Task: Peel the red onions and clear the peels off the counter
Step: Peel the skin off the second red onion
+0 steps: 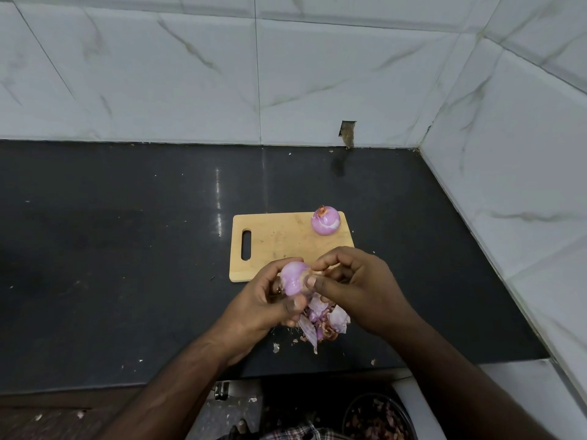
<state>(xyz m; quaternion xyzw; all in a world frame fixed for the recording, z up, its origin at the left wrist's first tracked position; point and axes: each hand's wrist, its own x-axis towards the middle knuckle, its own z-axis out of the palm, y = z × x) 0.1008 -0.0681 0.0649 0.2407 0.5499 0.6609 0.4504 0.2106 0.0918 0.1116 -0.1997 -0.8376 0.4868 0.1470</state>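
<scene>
My left hand (270, 304) grips a pale purple onion (293, 277) just above the near edge of the wooden cutting board (276, 246). My right hand (355, 287) pinches the skin at the onion's right end with thumb and fingers. A peeled red onion (325, 221) sits on the board's far right corner. Under my hands a pile of purple and brown peels (324, 322) lies on the black counter (127, 265).
White marble-look tiled walls close the counter at the back and on the right. Small peel scraps (276, 347) dot the counter near its front edge. Below the edge, at the lower right, stands a dark round bin (378, 417) holding peels.
</scene>
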